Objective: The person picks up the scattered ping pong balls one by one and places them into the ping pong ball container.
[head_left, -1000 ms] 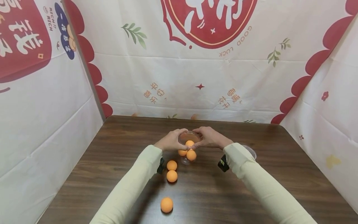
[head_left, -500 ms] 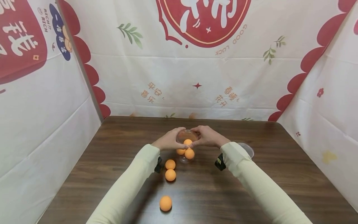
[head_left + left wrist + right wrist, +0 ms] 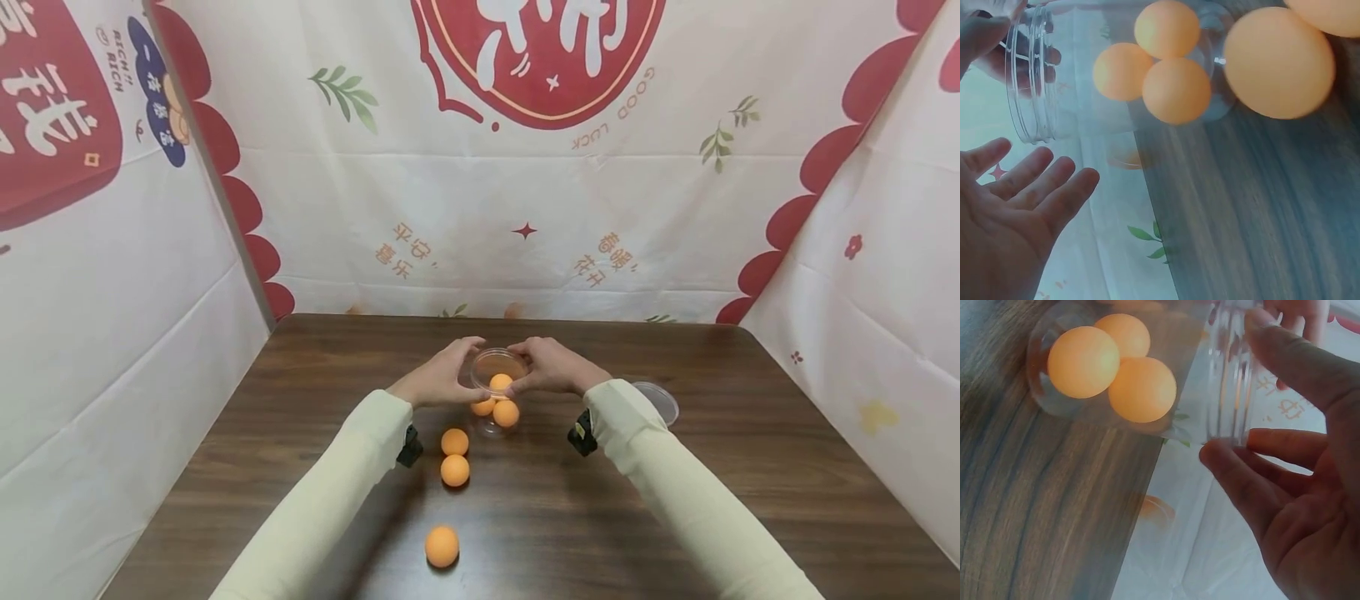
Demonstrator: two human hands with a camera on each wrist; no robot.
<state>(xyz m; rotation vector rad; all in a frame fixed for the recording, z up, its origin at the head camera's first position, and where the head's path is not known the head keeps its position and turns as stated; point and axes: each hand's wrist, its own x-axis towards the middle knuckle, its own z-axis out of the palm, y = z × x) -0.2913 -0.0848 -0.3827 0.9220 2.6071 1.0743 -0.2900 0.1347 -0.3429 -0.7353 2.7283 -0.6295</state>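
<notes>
A clear plastic jar (image 3: pixel 490 429) stands upright on the table, with orange ping-pong balls (image 3: pixel 506 413) inside it; both wrist views show three. My right hand (image 3: pixel 555 367) holds the jar by its ridged rim (image 3: pixel 1230 394), thumb on one side and fingers on the other. To the left, my left hand (image 3: pixel 438 375) is spread beside the rim, a gap showing between its fingers (image 3: pixel 1069 194) and the jar wall in the left wrist view. Two loose ping-pong balls (image 3: pixel 454 471) lie in front of the jar, close together. Another loose ball (image 3: pixel 442 547) lies nearer to me.
A clear round disc like a lid (image 3: pixel 658 403) lies right of the jar, partly behind my right sleeve (image 3: pixel 675 475). White printed cloth (image 3: pixel 480 192) encloses the brown wooden table (image 3: pixel 750 467) at the back and both sides.
My left hand has loosened from the jar's rim and shifted slightly left, its fingers opening. The right hand stays at the rim. The view has turned slightly; the balls lie as before.
</notes>
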